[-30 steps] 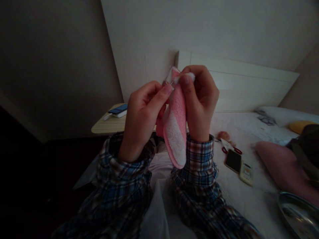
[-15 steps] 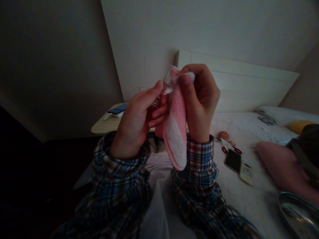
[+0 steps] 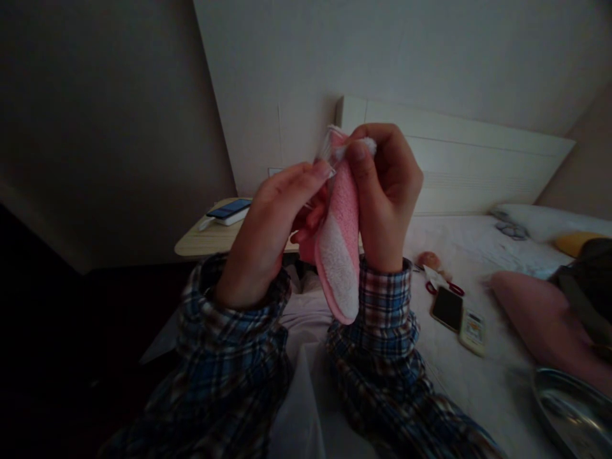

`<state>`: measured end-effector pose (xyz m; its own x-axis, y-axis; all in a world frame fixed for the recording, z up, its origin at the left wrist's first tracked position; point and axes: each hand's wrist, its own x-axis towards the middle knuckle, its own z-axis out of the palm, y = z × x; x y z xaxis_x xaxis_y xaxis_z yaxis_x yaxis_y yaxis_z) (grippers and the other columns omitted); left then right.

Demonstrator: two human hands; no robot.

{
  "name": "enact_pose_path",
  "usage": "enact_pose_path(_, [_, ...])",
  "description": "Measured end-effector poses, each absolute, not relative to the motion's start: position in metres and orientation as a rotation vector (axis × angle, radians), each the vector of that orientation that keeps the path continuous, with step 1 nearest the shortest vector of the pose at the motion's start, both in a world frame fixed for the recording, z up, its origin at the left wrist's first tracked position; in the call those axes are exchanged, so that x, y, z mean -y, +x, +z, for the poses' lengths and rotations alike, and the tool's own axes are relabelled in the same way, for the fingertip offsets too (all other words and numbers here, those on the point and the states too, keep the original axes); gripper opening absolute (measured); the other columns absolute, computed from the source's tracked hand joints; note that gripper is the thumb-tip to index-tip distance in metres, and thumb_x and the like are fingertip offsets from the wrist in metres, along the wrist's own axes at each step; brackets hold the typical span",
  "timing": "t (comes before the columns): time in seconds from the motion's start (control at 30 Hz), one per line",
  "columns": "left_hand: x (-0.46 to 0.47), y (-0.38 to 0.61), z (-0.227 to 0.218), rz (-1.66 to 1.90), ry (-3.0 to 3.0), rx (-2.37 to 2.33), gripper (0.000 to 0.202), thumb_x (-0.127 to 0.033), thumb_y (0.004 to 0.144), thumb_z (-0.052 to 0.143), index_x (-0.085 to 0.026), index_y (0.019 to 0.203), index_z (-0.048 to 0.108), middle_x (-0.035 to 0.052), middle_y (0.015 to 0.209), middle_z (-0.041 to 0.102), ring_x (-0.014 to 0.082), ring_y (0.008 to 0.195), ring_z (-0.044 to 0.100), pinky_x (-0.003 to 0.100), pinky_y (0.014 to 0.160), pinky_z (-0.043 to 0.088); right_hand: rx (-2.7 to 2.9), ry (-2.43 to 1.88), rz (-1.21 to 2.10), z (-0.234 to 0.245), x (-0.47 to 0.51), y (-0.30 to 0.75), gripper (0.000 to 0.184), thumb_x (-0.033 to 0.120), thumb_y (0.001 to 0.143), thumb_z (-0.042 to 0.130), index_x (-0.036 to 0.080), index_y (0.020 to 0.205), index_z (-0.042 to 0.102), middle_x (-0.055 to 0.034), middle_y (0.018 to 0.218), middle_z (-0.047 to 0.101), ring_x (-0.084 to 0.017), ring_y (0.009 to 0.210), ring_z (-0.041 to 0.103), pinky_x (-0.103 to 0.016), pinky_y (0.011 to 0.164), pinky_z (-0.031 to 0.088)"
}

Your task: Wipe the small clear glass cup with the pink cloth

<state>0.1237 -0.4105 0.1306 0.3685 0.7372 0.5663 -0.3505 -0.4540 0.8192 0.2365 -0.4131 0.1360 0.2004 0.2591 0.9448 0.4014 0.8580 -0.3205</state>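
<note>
A fluffy pink and white sock (image 3: 338, 245) hangs upright in front of me, toe end down. My right hand (image 3: 382, 191) pinches its cuff at the top, thumb pressed on the pink side. My left hand (image 3: 270, 233) is beside the cuff, its fingers curled and touching a small clear plastic tag (image 3: 326, 145) at the top edge. Both wrists wear plaid sleeves. What the left fingers grip is too small to make out for sure.
I am on a white bed (image 3: 478, 357) with a pale headboard (image 3: 478, 159). A phone (image 3: 447, 308), a remote (image 3: 473, 331) and red scissors (image 3: 442, 285) lie to the right. A metal bowl (image 3: 574, 414) sits at the lower right, a pink pillow (image 3: 535, 319) behind it. A bedside table (image 3: 210, 239) with a phone stands left.
My left hand slid down from the cuff and came back up to it, fingers reaching the top edge again. The right hand and the sock have stayed in place.
</note>
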Motion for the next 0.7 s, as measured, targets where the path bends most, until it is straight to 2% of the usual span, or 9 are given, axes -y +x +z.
enact_pose_path(0.23, [0.4095, 0.1256, 0.1311, 1.56, 1.766, -0.422, 0.022, -0.032, 0.081, 0.05, -0.017, 0.065, 0.053, -0.0029, 0.054, 0.039, 0.0041, 0.042, 0.032, 0.02, 0.035, 0.022, 1.393, -0.571, -0.14, 0.1368, 0.411, 0.2368, 0.009, 0.031, 0.083, 0.045, 0.024, 0.081, 0.052, 0.0006, 0.074, 0.053, -0.012, 0.061, 0.046, -0.025, 0.054, 0.037])
enact_pose_path(0.4, [0.4108, 0.1254, 0.1316, 1.569, 1.779, -0.432, 0.022, -0.031, 0.081, 0.05, -0.017, 0.064, 0.053, -0.0031, 0.055, 0.041, 0.0042, 0.045, 0.035, 0.021, 0.039, 0.024, 1.403, -0.56, -0.168, 0.1379, 0.4106, 0.2373, 0.013, 0.032, 0.084, 0.045, 0.021, 0.081, 0.051, 0.0004, 0.073, 0.052, -0.01, 0.061, 0.044, -0.023, 0.053, 0.035])
enact_pose_path(0.57, [0.4095, 0.1242, 0.1311, 1.532, 1.76, -0.429, 0.021, -0.032, 0.081, 0.051, -0.019, 0.065, 0.054, -0.002, 0.056, 0.041, 0.0055, 0.045, 0.036, 0.022, 0.039, 0.024, 1.411, -0.585, -0.158, 0.1387, 0.4106, 0.2371, 0.014, 0.034, 0.083, 0.045, 0.022, 0.081, 0.051, 0.001, 0.073, 0.052, -0.009, 0.059, 0.042, -0.022, 0.053, 0.035])
enact_pose_path(0.7, [0.4069, 0.1241, 0.1304, 1.535, 1.764, -0.388, 0.019, -0.031, 0.08, 0.051, -0.019, 0.065, 0.054, -0.0017, 0.056, 0.042, 0.0065, 0.043, 0.036, 0.022, 0.038, 0.025, 1.397, -0.523, -0.15, 0.1385, 0.41, 0.2358, 0.011, 0.03, 0.083, 0.047, 0.02, 0.081, 0.052, 0.0018, 0.071, 0.049, -0.008, 0.055, 0.038, -0.023, 0.053, 0.035])
